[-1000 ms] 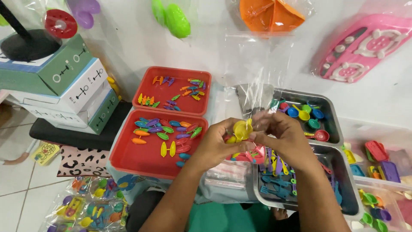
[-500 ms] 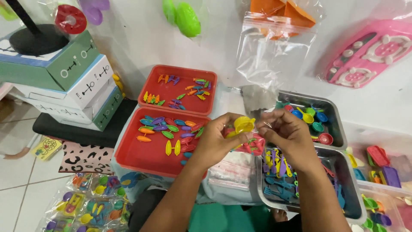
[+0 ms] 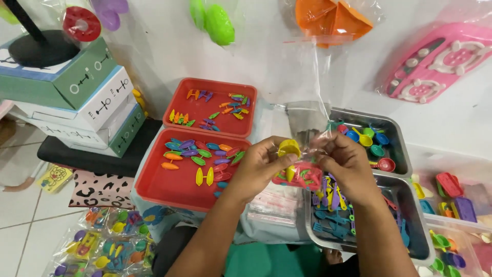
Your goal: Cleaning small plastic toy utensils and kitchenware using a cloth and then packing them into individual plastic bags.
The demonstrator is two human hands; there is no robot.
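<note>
Two hands are closed at chest height: a yellow toy cup (image 3: 289, 149) is pinched by the left hand (image 3: 261, 166), a clear plastic bag (image 3: 307, 172) by the right hand (image 3: 346, 164). Pieces could probably spill if the bag mouth sags.

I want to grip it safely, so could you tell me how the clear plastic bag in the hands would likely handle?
The clear plastic bag looks thin and floppy: it creases where the right hand pinches it. It probably weighs little, though the small toys inside sag its bottom. The glossy film may slip.
</note>
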